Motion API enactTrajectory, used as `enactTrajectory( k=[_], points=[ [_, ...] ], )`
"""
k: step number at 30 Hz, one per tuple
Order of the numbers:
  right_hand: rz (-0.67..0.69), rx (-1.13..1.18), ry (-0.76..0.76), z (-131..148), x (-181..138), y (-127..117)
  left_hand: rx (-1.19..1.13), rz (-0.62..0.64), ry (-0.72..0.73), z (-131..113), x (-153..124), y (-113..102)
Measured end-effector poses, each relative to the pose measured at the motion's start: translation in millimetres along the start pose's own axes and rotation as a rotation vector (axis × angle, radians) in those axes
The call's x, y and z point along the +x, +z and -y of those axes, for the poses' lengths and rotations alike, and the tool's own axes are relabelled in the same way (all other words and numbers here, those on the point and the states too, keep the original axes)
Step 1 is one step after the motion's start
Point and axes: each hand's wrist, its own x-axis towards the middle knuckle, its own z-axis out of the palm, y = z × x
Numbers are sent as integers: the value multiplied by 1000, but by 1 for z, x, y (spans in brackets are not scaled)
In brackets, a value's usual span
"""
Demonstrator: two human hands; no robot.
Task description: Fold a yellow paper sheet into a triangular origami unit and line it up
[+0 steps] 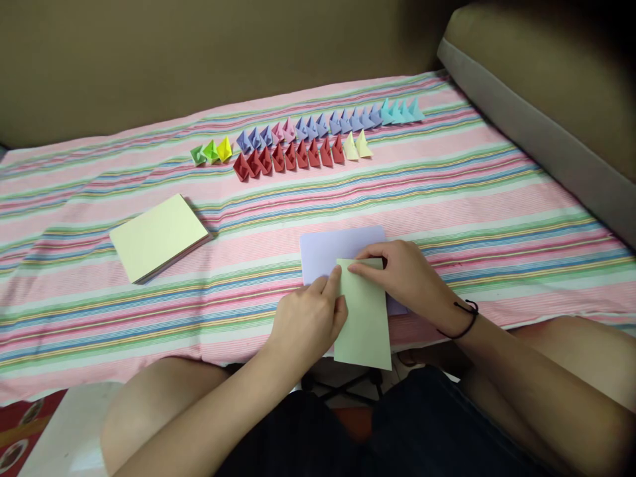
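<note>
A pale yellow-green sheet of paper (364,318) lies partly over a lavender board or card (328,248), its lower end hanging past the cloth's front edge. My left hand (311,311) is at the sheet's left side, index finger pressed on the top left corner, thumb at the left edge, other fingers curled. With thumb and fingers closed, my right hand (392,265) pinches the sheet's top edge. Whether the paper is folded there is hard to make out under the fingers.
A stack of pale yellow paper (159,238) rests to the left on the striped cloth (238,252). Farther back stand rows of small folded paper pieces: red ones (291,158), purple ones (342,122), turquoise ones (402,111) and others. A cushioned armrest (546,112) borders the right.
</note>
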Motion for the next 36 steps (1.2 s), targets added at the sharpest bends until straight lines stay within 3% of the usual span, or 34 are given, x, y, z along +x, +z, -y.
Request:
enactTrajectory(
  k=[9, 19, 29, 32, 36],
  points=[
    [30, -44, 3, 3, 2, -2, 25, 111, -41, -2, 11, -9],
    [8, 30, 50, 1, 3, -1, 60, -43, 19, -6, -3, 3],
    [7, 16, 27, 0, 3, -1, -8, 87, -28, 0, 11, -9],
    [-13, 70, 28, -2, 1, 1, -171, 76, -56, 10, 12, -10],
    [-68, 218, -4, -4, -7, 0, -692, -4, -153, 26, 10, -12]
  ],
)
